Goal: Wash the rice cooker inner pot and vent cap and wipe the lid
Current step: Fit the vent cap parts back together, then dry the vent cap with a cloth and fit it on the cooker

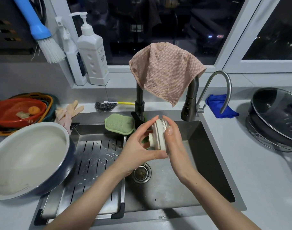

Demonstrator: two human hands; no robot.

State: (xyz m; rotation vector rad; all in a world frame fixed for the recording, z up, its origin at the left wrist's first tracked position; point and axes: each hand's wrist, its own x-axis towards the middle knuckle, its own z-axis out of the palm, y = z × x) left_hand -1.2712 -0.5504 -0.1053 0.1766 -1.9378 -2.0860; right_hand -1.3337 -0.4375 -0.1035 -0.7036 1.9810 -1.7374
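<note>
A person held a white rice cooker vent cap point(158, 136) over the steel sink point(201, 146), just in front of and below the faucet spray head point(189, 107). The left hand point(138, 143) pinched the cap's rim top to bottom between forefinger and thumb, while the right hand point(175, 141) cupped its far side, thumb pressed on the rim. The cap stood on edge, axis level, its stubby knob pointing toward the left palm, so a twist or rinse seemed likely next.
</note>
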